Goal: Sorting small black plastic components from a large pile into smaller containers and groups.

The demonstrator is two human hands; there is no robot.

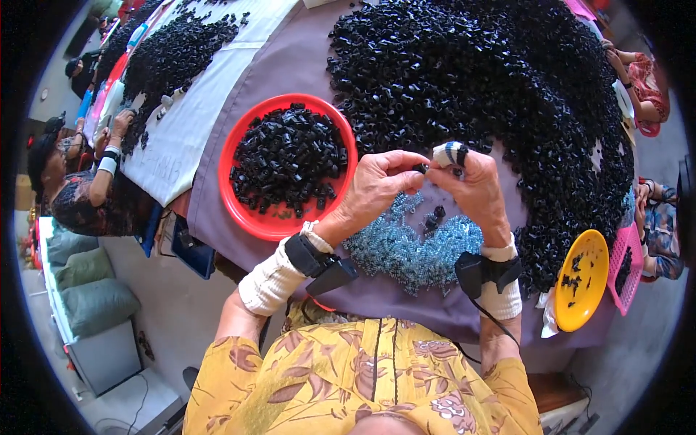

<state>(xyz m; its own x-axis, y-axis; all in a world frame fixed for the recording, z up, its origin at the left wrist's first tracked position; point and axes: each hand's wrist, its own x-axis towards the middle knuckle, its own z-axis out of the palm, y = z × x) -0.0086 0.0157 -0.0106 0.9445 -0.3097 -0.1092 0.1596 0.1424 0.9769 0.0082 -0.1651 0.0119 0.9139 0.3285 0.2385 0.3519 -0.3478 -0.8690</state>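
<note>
My left hand (377,187) and my right hand (475,185) meet above the table, fingertips pinched together. Between them is a small black plastic piece (420,168), held in the left fingertips and touched by the right ones. A white and dark wrap covers a finger of my right hand. Below the hands lies a heap of small clear-blue plastic pieces (406,250), with a few black pieces (435,216) on it. To the left stands a red round basin (230,190) holding many black pieces (290,156).
A huge pile of black pieces (449,65) spreads over the purple cloth (272,61). At right are a yellow plate (591,290) and a pink basket (628,254). Other people sit at the right edge and at a white table (199,94) on the left.
</note>
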